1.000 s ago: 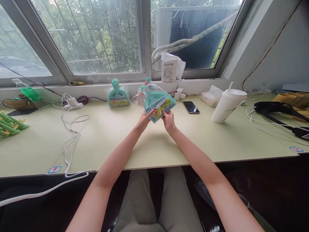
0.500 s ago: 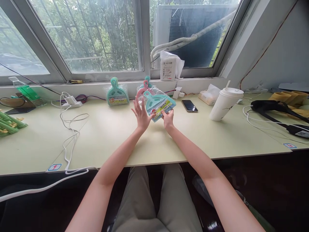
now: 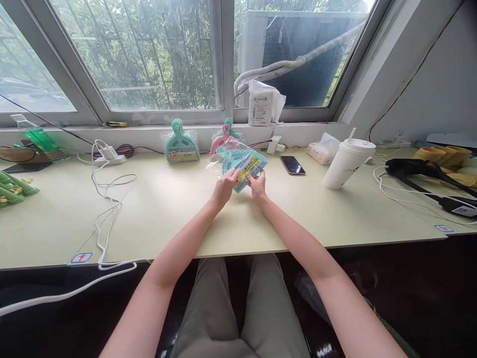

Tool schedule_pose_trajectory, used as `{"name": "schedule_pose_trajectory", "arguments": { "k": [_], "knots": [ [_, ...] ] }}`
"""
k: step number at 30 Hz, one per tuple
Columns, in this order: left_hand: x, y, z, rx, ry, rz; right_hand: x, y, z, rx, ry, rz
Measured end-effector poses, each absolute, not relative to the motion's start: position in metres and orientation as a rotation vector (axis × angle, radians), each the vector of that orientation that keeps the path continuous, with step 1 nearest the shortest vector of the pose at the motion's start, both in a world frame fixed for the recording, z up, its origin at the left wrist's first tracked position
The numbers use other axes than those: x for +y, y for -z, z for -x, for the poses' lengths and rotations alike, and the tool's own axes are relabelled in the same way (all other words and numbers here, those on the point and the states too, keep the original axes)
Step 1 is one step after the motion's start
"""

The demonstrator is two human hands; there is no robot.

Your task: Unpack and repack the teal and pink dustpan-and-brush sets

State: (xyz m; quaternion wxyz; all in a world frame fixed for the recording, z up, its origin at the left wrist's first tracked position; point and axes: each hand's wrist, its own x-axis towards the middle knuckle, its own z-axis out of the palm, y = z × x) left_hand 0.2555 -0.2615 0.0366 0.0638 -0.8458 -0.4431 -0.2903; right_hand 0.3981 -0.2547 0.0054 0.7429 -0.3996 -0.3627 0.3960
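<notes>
A teal mini dustpan and brush set (image 3: 231,158) in clear plastic wrap, with a yellow printed label, is tilted above the desk between my hands. My right hand (image 3: 257,186) is closed on its lower right edge, thumb on the front. At its lower left, my left hand (image 3: 223,189) has its fingers bent onto the label side and also grips it. Just behind stand a pink wrapped dustpan set (image 3: 225,131) and a teal one (image 3: 228,121), partly hidden. More wrapped teal dustpan sets (image 3: 182,144) lean on the wall to the left.
On the right are a phone (image 3: 292,165), a tissue pack (image 3: 323,148), a white cup with a straw (image 3: 347,164) and black straps (image 3: 413,171). White cables (image 3: 108,219) run across the desk at left, near a power adapter (image 3: 110,155) and green bottle (image 3: 40,138).
My left hand has gone from spread fingers to a closed grip on the dustpan set. The set has tilted and shifted slightly left and down; my right hand keeps hold.
</notes>
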Motion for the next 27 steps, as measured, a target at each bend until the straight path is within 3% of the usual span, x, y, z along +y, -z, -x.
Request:
{"name": "schedule_pose_trajectory", "arguments": {
  "k": [9,20,27],
  "knots": [
    [-0.261,-0.035,-0.259,-1.276,1.137,2.592,-0.257,-0.008,-0.397,-0.774,-0.886,0.869],
    [-0.264,-0.037,-0.262,-1.122,1.108,2.567,-0.262,-0.013,-0.395,-0.756,-0.902,0.869],
    [-0.269,-0.035,-0.267,-1.278,1.126,2.394,-0.262,-0.011,-0.394,-0.696,-0.940,0.847]
  ]
}}
